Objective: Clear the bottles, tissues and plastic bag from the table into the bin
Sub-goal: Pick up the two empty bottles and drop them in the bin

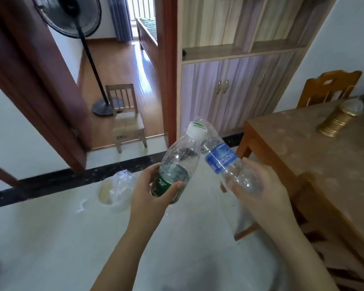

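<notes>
clear plastic, two bottles of it, one to each hand. the left hand wraps fingers and thumb round the lower half of the green-labelled bottle, whose white cap is up and tilted toward the right hand; a little water seems to sit inside. the right hand grips the blue-labelled bottle round its lower body, with the neck leaning across toward the left hand, so the two necks cross just beyond both hands. each hand is closed firmly on its own load and holds nothing else. taking one bottle per hand looks like a way to clear the table in fewer trips, and gripping low leaves the tops free to tip forward.

just past the left hand's knuckles, down on the pale floor, sits what i take for the bin, a blurred yellowish tub lined with clear film. the table stretches away beyond the right hand, with a brass-coloured jar standing on it far from either hand. no tissues or plastic bag show on the part in view. by my judgement the bottles are mid-carry and not yet dropped, and the left hand's bottle is the nearer to the bin.
</notes>
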